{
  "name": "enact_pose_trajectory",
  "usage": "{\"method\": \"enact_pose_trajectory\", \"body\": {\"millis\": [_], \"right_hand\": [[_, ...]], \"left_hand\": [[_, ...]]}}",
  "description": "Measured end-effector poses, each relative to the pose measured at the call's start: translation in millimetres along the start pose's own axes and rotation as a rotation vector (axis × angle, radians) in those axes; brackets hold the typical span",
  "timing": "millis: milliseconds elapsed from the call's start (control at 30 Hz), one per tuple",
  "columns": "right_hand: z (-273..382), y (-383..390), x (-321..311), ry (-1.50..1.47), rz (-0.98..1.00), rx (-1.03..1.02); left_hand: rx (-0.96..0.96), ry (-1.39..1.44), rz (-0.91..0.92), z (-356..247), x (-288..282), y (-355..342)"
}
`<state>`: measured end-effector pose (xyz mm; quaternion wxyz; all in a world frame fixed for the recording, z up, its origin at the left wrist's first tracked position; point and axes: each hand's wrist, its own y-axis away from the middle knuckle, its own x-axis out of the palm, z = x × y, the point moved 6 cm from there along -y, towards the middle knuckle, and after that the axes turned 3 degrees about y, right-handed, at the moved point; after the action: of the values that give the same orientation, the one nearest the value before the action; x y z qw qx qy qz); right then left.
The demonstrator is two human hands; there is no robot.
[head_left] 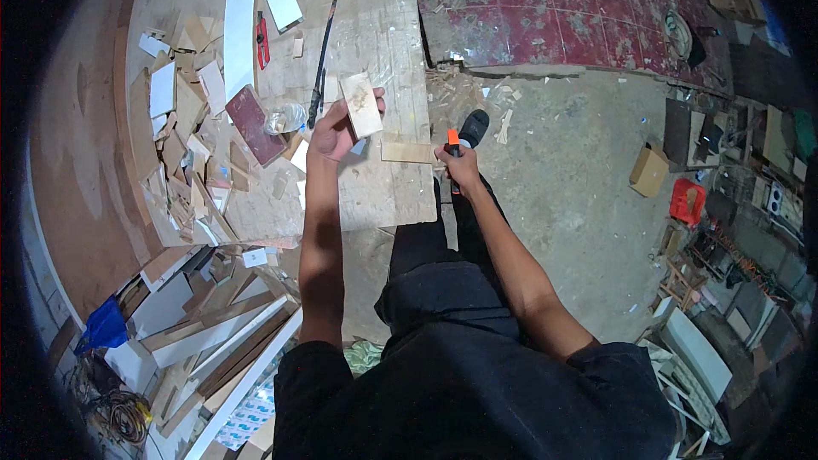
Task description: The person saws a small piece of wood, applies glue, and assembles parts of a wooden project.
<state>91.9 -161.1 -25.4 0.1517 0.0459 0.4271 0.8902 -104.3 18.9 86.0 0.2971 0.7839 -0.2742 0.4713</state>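
a: i see the left hand (331,132) pinching a small pale rectangular plywood offcut (361,105), lifted just above the worn plank workbench (400,51). the right hand (460,166) is fisted round an orange-handled tool (453,141).

b: i'd say keep that thumb off the edge being worked, and steady the piece on the bench.

a: agreed. the tool's working end is hidden behind the fist, so i can't tell its kind.

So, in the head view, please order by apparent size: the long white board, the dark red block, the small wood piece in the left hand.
1. long white board
2. dark red block
3. small wood piece, held in the left hand; it is raised toward the camera, so its rank against the block is unsure.
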Motion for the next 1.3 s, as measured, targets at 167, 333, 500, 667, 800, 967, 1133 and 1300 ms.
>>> {"method": "enact_pose_trajectory", "body": {"millis": [167,333,500,667,800,967,1133,1300], "right_hand": [[4.1,1.7,0.4,0.009,-0.026,0.004],[2.5,-2.0,-0.2,-0.005,-0.015,-0.031],[0.2,-2.7,4.0,0.007,-0.018,-0.006],[-2.9,-2.5,-4.9,0.001,-0.045,-0.008],[1.1,-1.1,0.9,-0.026,-0.013,-0.064],[1.3,0.3,-2.6,-0.006,-0.038,-0.089],[2.7,0.7,-9.5,-0.022,-0.039,-0.142],[-6.2,23.5,-11.4,-0.072,-0.034,-0.181]], "left_hand": [[-0.059,-0.189,-0.143,7.3,15.2,6.8],[-0.074,-1.256,-0.578,-7.3,-21.6,-4.7],[0.283,-2.007,-0.699,-15.4,-14.8,-6.9],[0.447,-1.946,-0.623,30.1,7.2,-11.1],[0.443,-1.774,-0.598,73.4,-7.3,-4.8],[0.525,-2.117,-0.640,107.3,-14.1,0.7],[0.543,-2.103,-0.678,114.0,-12.8,1.7],[0.648,-2.099,-0.672,117.3,-7.1,22.7]]}}
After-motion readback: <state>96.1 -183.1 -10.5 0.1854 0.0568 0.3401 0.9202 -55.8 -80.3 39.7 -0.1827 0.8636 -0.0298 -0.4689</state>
